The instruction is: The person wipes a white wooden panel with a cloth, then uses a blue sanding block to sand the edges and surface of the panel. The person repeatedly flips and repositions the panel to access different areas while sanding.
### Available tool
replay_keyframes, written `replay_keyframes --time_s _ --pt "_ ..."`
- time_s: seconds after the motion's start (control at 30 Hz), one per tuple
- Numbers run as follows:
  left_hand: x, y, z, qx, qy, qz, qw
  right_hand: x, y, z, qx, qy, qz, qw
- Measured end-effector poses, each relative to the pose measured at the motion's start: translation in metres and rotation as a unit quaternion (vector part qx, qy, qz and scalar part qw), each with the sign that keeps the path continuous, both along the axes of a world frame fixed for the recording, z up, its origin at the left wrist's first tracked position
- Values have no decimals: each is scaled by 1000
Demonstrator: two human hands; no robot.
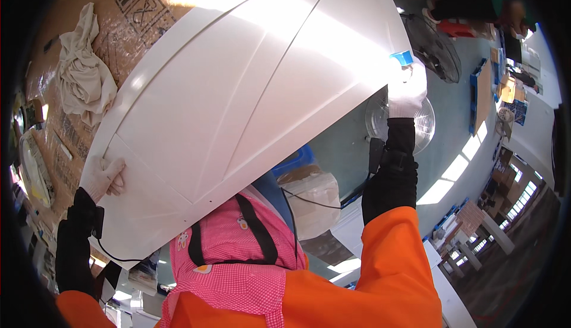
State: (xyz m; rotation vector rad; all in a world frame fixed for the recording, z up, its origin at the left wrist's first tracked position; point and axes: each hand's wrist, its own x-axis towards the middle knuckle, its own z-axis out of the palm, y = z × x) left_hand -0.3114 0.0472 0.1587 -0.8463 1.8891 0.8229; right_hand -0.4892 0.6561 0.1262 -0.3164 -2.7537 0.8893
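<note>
A large white panel (pixel 238 84) with grooves, like a door, slants across the view in front of me. My left hand (pixel 104 178), in a pale glove, grips the panel at its lower left edge, fingers curled over the face. At the panel's right edge is my right hand (pixel 408 87), gloved too and washed out by glare. Its fingers are closed round a small blue block-like thing (pixel 401 59), whose kind I cannot make out. Whether that thing touches the panel is hard to tell in the bright light.
A cardboard-covered table (pixel 134 42) lies under the panel, with a crumpled cream cloth (pixel 86 69) on it. Standing fans (pixel 437 48) are beyond the right edge. Below the panel sits a plastic-wrapped bundle (pixel 309 203) near a cable. A person (pixel 476 8) is at the far right.
</note>
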Motion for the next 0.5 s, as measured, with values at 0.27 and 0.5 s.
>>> replay_keyframes --time_s 0.27,0.5 --pt "0 4 3 -12 2 9 1000 43 -30 3 56 -9 162 985" --pt "-4 6 3 -26 -8 1 1000 -8 29 -9 21 30 97 995"
